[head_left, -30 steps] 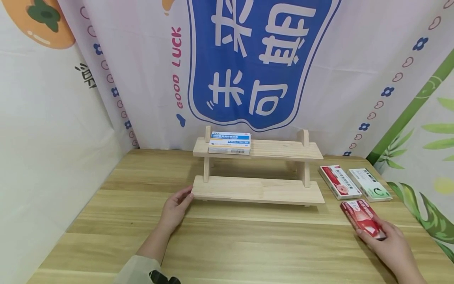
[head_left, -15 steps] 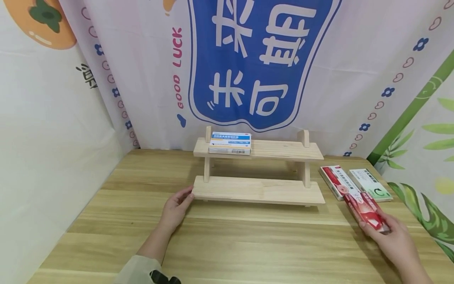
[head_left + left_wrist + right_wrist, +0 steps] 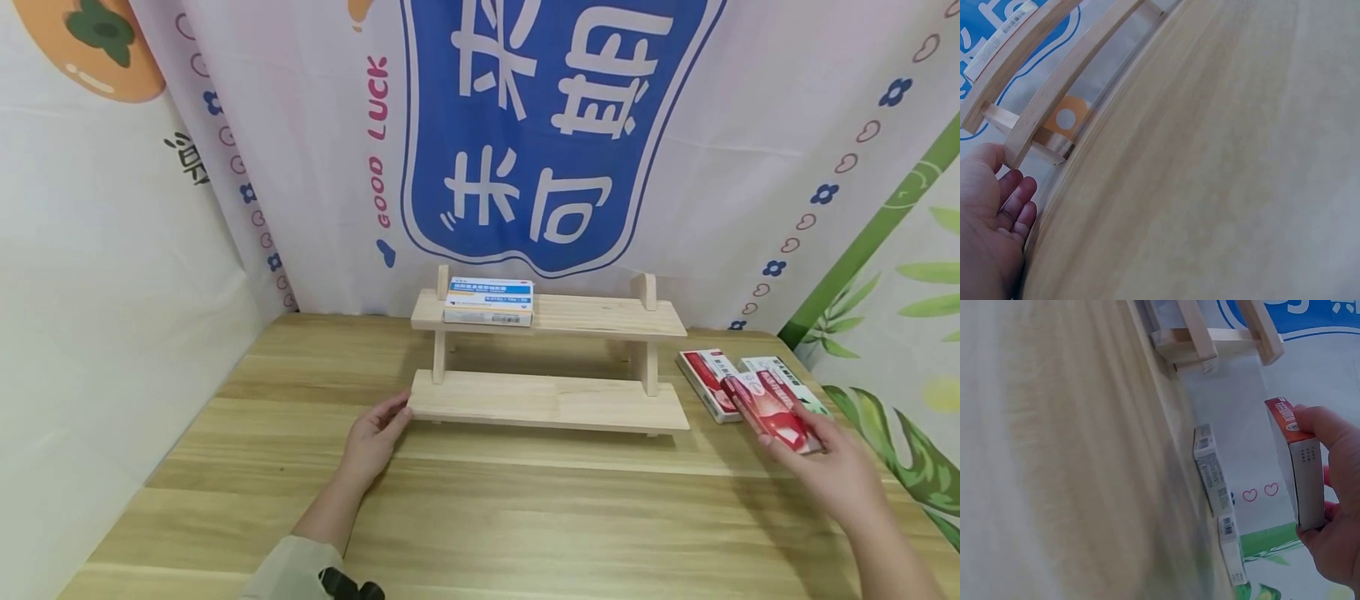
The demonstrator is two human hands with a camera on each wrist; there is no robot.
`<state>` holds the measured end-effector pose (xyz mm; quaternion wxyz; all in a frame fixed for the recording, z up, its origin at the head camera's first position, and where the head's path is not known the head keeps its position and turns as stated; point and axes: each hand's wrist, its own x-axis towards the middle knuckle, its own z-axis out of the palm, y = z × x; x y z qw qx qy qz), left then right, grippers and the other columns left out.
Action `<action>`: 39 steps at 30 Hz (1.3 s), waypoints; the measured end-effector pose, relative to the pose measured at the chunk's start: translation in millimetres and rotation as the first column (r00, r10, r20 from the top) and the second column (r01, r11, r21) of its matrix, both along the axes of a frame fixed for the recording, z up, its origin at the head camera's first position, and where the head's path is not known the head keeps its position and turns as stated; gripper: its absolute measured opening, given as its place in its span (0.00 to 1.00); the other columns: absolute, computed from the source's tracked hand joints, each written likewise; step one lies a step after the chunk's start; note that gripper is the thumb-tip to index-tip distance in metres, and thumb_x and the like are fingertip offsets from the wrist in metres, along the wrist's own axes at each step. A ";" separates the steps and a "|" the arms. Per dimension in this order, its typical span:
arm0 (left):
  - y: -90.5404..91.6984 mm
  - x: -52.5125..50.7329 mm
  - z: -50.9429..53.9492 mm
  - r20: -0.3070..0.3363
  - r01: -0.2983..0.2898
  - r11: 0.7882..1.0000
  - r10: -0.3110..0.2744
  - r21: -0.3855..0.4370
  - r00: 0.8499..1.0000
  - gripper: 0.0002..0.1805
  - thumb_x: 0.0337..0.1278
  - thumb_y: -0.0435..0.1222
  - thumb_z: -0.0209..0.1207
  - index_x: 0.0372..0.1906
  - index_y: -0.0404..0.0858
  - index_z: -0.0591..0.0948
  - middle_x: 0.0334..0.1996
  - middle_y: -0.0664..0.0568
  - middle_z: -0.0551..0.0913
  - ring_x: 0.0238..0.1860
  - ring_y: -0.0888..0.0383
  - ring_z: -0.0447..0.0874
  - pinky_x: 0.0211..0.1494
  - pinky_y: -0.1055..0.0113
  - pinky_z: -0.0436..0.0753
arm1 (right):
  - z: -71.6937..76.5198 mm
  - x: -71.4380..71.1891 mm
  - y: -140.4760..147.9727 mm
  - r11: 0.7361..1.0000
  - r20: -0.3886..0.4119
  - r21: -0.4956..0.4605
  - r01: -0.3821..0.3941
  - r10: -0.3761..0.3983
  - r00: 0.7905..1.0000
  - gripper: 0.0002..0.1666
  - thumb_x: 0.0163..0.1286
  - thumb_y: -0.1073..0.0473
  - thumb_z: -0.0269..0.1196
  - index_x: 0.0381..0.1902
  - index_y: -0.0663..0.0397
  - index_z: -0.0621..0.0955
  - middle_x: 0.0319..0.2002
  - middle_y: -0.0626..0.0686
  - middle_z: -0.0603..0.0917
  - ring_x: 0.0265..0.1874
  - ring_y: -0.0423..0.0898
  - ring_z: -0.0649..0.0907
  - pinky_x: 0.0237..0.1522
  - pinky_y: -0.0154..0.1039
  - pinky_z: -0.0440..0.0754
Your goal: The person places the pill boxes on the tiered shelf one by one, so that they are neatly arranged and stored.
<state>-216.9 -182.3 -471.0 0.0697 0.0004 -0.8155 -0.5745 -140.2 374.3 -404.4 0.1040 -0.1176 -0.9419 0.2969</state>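
Note:
My right hand [image 3: 840,471] grips a red and white medicine box [image 3: 772,412], thumb on one side and fingers on the other. The right wrist view shows this box [image 3: 1300,465] held up off the table. Behind it, in the head view, lie another red and white medicine box [image 3: 703,383] and a green and white one [image 3: 763,364], partly hidden by the held box. My left hand [image 3: 372,442] pinches the left end of the lower board of a two-tier wooden shelf [image 3: 540,400]. A blue and white medicine box [image 3: 489,302] lies on the upper board's left part.
The shelf stands towards the back of a wood-grain table [image 3: 525,517]. A printed cloth [image 3: 322,208] hangs behind it, and more cloth closes in both sides.
My right hand has carried the red and white box up from the table and away from me, over the boxes behind. My left hand keeps its hold on the shelf.

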 end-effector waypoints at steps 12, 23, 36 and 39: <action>-0.2 -2.1 3.4 0.053 0.021 0.999 -0.023 0.031 0.998 0.21 0.69 0.39 0.57 0.64 0.39 0.76 0.63 0.44 0.78 0.64 0.49 0.75 0.69 0.54 0.72 | 32.9 -18.1 -6.4 0.994 -0.085 0.057 -0.090 0.095 0.992 0.49 0.66 0.43 0.64 0.73 0.65 0.59 0.64 0.80 0.61 0.59 0.77 0.62 0.50 0.73 0.64; 0.0 -2.8 2.1 0.044 0.012 1.000 -0.012 0.015 0.999 0.21 0.69 0.40 0.57 0.63 0.39 0.76 0.61 0.44 0.79 0.62 0.49 0.77 0.68 0.56 0.74 | 60.4 -34.3 -25.1 0.985 -0.033 0.096 -0.140 0.144 0.989 0.50 0.67 0.38 0.61 0.77 0.53 0.56 0.68 0.77 0.60 0.60 0.76 0.62 0.46 0.78 0.68; 0.2 -2.0 0.5 0.047 -0.001 1.000 0.000 0.022 0.999 0.21 0.68 0.40 0.57 0.63 0.39 0.77 0.61 0.44 0.80 0.62 0.49 0.77 0.67 0.57 0.74 | 78.7 -59.4 -60.4 0.974 0.002 0.093 -0.209 0.210 0.978 0.51 0.66 0.35 0.61 0.76 0.53 0.57 0.71 0.75 0.56 0.64 0.76 0.60 0.50 0.77 0.68; 0.0 -1.3 0.3 0.043 -0.002 1.000 0.001 0.017 0.999 0.21 0.68 0.40 0.57 0.63 0.39 0.77 0.61 0.44 0.80 0.62 0.49 0.77 0.68 0.56 0.74 | 82.3 -67.2 -71.7 0.967 0.009 0.090 -0.236 0.237 0.972 0.51 0.65 0.35 0.61 0.76 0.53 0.58 0.72 0.73 0.57 0.66 0.75 0.59 0.54 0.78 0.66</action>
